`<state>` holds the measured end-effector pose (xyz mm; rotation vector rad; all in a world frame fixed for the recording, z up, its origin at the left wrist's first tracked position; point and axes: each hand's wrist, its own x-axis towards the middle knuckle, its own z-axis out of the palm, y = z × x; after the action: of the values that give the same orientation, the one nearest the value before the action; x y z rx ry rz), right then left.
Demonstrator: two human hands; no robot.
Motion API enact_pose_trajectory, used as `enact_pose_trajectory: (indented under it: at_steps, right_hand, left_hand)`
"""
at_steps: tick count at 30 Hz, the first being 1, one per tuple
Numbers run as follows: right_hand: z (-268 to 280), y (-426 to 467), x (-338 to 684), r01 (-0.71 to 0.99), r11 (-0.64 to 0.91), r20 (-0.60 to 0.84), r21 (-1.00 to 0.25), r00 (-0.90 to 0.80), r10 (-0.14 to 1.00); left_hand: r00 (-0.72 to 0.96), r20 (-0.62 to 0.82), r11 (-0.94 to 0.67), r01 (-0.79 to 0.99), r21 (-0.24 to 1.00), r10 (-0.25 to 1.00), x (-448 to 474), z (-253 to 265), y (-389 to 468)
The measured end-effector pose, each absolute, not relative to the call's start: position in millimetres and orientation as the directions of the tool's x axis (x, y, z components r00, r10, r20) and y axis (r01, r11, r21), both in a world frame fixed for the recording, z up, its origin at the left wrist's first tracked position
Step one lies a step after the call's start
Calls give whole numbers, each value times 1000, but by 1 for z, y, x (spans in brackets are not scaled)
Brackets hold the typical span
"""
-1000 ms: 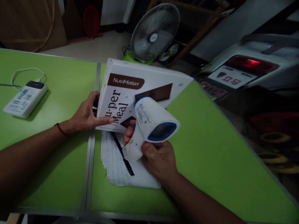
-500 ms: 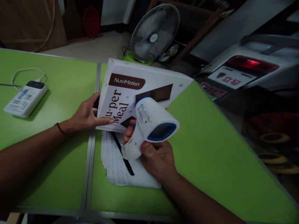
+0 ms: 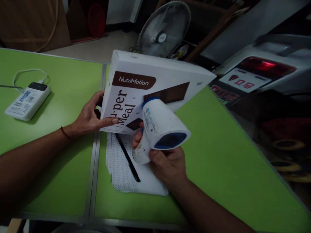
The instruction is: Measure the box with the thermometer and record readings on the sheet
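My left hand grips the lower left edge of a white box printed "NutriMotion" and "Meal", thumb on its front. The box is held tilted above the table. In my right hand is a white and blue infrared thermometer, fingers wrapped round its handle. Its blue-rimmed far end points at the box's front, and its dark display faces me. Whether it touches the box I cannot tell. Under both lie printed paper sheets with a black pen across them.
A white power bank with a plugged cable lies on the left of the green table. A metal seam runs between the table's two halves. Behind stands a fan; at the right is a scooter's rear.
The box has tipped and risen slightly, its right end reaching farther right and covering the fan's base. My right hand and the thermometer have shifted a little to the right.
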<state>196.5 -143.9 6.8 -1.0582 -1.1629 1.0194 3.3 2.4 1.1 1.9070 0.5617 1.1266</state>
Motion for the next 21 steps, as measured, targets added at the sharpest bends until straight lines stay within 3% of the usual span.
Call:
enact_pose_trajectory:
  at_steps: [3, 6, 11, 15, 21]
  right_hand:
    - [3, -140, 206, 118, 218, 233, -969, 144, 962]
    - [-3, -129, 224, 409, 205, 265, -889, 94, 960]
    - [-22, -112, 257, 837, 180, 317, -516, -9, 948]
    - [-31, -110, 265, 945, 91, 290, -313, 4, 957]
    - [-21, -112, 257, 980, 76, 294, -184, -19, 956]
  left_hand:
    - [480, 507, -564, -31, 825, 716, 2, -2, 7]
    - [417, 505, -556, 1, 831, 756, 0, -7, 14]
    - [336, 515, -560, 48, 827, 789, -5, -18, 31]
    - [366, 519, -579, 71, 812, 773, -8, -25, 41]
    - [354, 549, -637, 213, 741, 757, -9, -29, 40]
